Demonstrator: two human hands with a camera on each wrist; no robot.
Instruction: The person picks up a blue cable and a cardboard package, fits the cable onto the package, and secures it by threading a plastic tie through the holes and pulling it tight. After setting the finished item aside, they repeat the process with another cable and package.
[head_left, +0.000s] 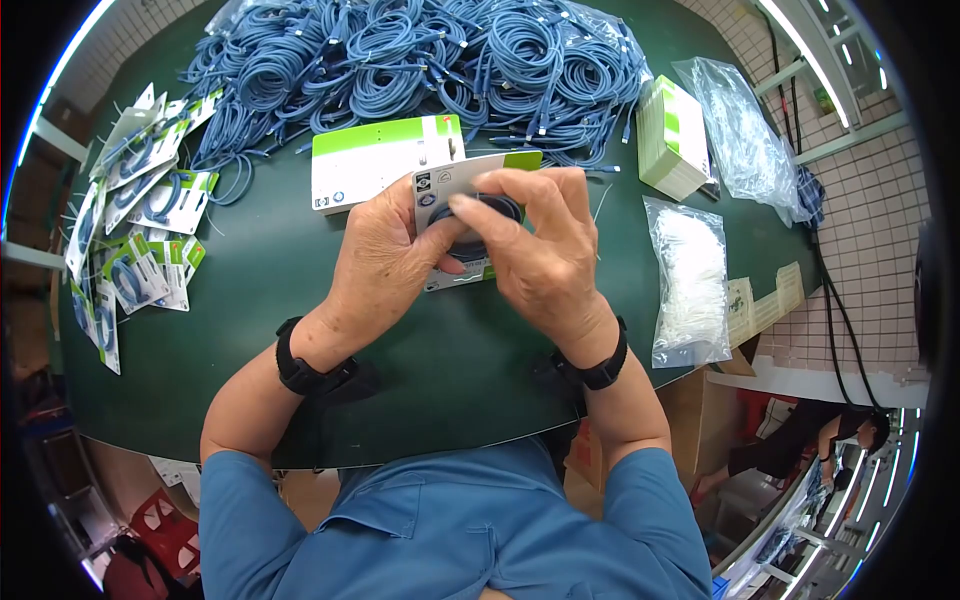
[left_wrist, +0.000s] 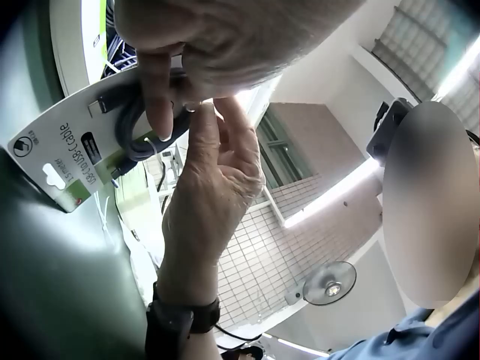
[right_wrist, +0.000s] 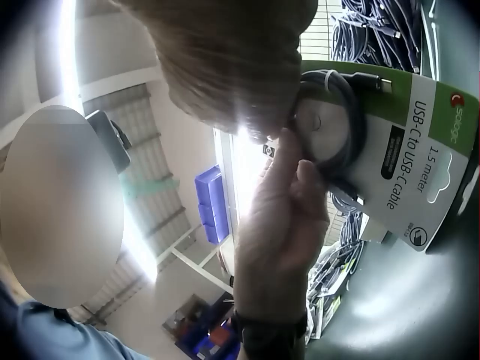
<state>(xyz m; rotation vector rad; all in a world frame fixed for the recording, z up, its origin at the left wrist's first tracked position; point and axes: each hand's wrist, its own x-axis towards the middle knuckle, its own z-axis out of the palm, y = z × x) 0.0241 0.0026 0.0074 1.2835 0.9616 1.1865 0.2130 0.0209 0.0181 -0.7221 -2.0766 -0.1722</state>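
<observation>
Above the middle of the table [head_left: 300,300], both hands, left hand [head_left: 385,265] and right hand [head_left: 540,255], pinch a card [head_left: 440,185] with a coiled cable [head_left: 500,208] against it, finished cards [head_left: 140,230] lying at 9 o'clock, loose cables [head_left: 420,60] waiting at 12 o'clock.

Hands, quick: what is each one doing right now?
Left hand: grips the cable card, thumb on it.
Right hand: fingers curled over the dark coiled cable, pressing it onto the card.

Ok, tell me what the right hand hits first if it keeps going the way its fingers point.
Likely the left hand: the right hand points left across the coiled cable and card both hold.
</observation>
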